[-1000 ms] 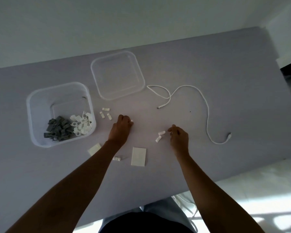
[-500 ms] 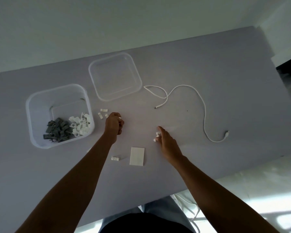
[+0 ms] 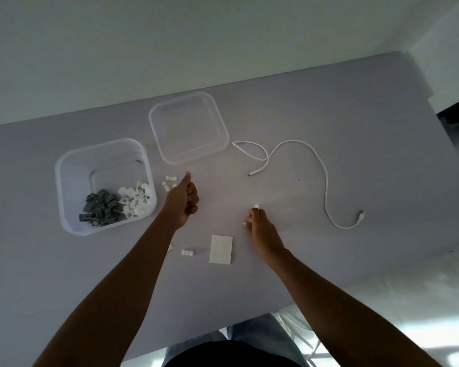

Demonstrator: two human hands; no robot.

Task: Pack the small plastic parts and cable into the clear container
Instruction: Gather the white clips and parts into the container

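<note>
Our left hand [image 3: 183, 201] is curled with the thumb out, just beside three white clips [image 3: 169, 182] on the table [image 3: 355, 128]; whether it holds something inside, we cannot tell. Our right hand [image 3: 259, 223] pinches a small white part [image 3: 256, 206] at the fingertips. The container [image 3: 64, 186] stands at the left, with grey and white parts in its near half. Its lid [image 3: 188, 127] lies beside it, and the cable [image 3: 323, 176] is spread well apart, at the right.

We think the pinched part can slip out on the way to the container, because it is tiny and the way is long. One clip [image 3: 187, 252] and a white card [image 3: 221, 249] lie near our forearms, so an arm may push them off the edge. The loose cable may catch and drag.

Our left arm hides something white near the clip. The shapes of the parts are too small to make out.
</note>
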